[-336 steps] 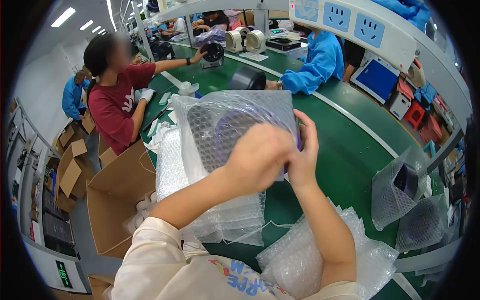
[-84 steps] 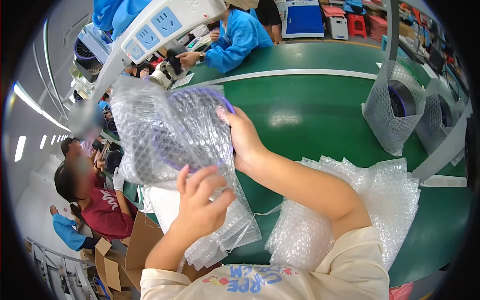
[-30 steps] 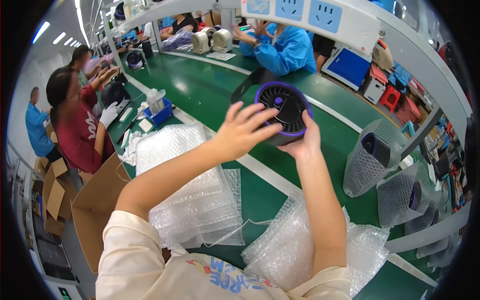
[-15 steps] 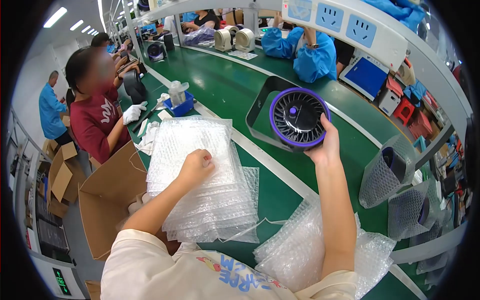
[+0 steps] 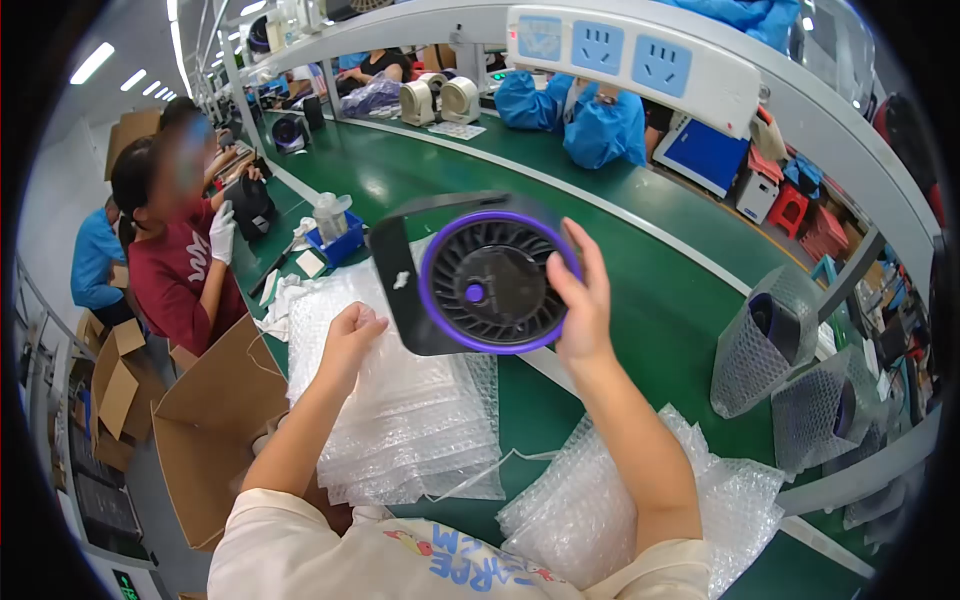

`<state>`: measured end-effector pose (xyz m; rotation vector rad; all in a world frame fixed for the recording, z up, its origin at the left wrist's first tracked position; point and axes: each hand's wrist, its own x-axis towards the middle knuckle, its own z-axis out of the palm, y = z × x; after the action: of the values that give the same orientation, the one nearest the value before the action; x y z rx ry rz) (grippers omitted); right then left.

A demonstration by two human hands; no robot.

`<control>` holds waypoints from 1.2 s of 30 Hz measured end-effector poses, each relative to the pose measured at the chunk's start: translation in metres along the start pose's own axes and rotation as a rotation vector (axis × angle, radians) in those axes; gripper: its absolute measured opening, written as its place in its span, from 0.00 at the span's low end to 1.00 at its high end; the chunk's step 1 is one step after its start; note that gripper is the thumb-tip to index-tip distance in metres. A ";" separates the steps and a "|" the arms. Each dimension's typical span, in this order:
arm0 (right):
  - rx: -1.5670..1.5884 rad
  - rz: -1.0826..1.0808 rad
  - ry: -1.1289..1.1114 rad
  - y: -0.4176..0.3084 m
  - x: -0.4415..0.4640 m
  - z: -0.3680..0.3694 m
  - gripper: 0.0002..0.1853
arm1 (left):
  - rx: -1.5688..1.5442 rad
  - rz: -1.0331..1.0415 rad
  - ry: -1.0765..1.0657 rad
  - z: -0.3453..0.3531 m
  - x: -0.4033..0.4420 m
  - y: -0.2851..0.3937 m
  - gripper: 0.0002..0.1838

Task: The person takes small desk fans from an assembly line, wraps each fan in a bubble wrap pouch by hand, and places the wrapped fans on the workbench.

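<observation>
My right hand [image 5: 585, 300] grips a small black fan [image 5: 500, 285] by the right side of its purple rim. The fan's round grille faces me, and its black U-shaped stand [image 5: 400, 285] sticks out to the left, with a small white mark on it. My left hand [image 5: 350, 345] is over a stack of clear bubble-wrap bags [image 5: 400, 430], left of the fan. Its fingers are curled with thumb and fingertips close together; whether a bag edge is between them, I cannot tell.
More bubble wrap [image 5: 580, 500] lies by my right forearm. Bagged fans [image 5: 765, 340] stand at the right. A cardboard box [image 5: 215, 430] is at my left. Beyond are a blue bin [image 5: 338, 240] and a co-worker [image 5: 190, 250]. A socket rail [image 5: 630, 65] hangs overhead.
The fan has come left and nearer to me, and its stand has swung toward me. My left hand has shifted left and a little up over the bags. The co-worker's gloved hand has risen.
</observation>
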<state>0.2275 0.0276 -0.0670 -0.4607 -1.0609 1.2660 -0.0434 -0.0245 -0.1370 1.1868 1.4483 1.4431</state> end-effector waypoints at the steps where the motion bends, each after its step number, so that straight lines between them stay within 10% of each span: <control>1: -0.025 -0.037 -0.029 0.001 -0.004 0.002 0.31 | -0.047 -0.026 -0.048 0.001 0.002 -0.004 0.04; 21: -0.448 -0.266 -0.323 0.034 -0.014 -0.003 0.36 | -0.523 -0.126 -0.126 -0.013 0.008 0.015 0.10; 30: -0.270 -0.103 0.054 0.032 -0.010 0.000 0.28 | 0.692 0.878 -0.181 0.043 -0.004 0.095 0.07; 36: 0.368 0.299 0.240 0.025 -0.004 -0.006 0.20 | 0.732 0.919 -0.213 0.085 -0.044 0.076 0.07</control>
<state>0.2194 0.0326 -0.0914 -0.4840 -0.5524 1.5870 0.0578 -0.0477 -0.0719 2.6230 1.3641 1.2501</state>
